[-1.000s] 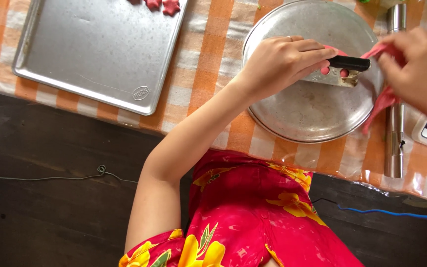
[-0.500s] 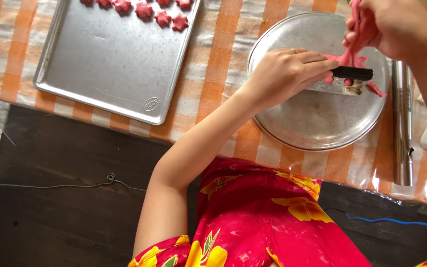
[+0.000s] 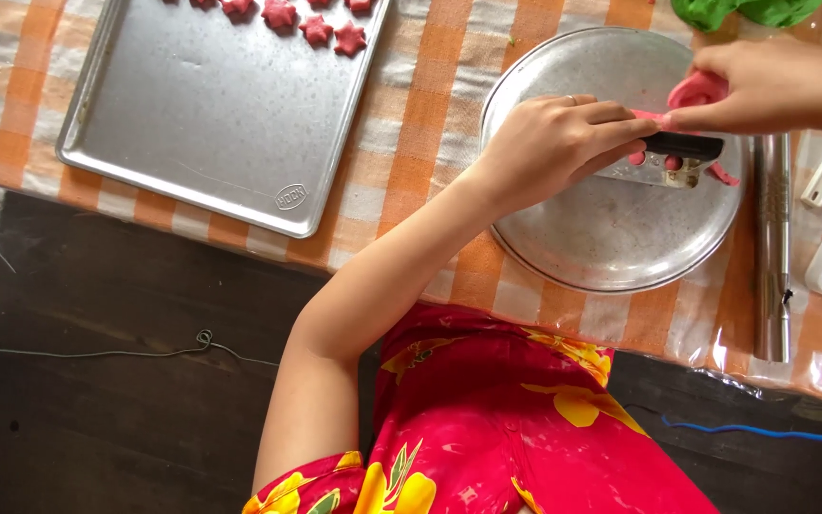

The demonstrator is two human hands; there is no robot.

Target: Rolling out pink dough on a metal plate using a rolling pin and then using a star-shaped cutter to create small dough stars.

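While over the round pan [image 3: 611, 238] | left hand [image 3: 544, 143] grip clenches scraper [image 3: 663, 157] | right hand [image 3: 773, 86] grip pinches pink dough [image 3: 696, 90]

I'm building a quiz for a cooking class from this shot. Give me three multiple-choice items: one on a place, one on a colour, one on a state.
1. Where are the star shapes?
A. On the round pan
B. At the far end of the tray
C. On the scale

2. What colour is the dough in the right hand?
A. Pink
B. Green
C. White

3. What is the left hand doing?
A. Resting flat on the cloth
B. Gripping the scraper
C. Lifting the tray

Answers:
1 B: the stars lie along the top edge of the tray.
2 A: the right hand pinches pink dough.
3 B: the left hand grips the scraper over the round pan.
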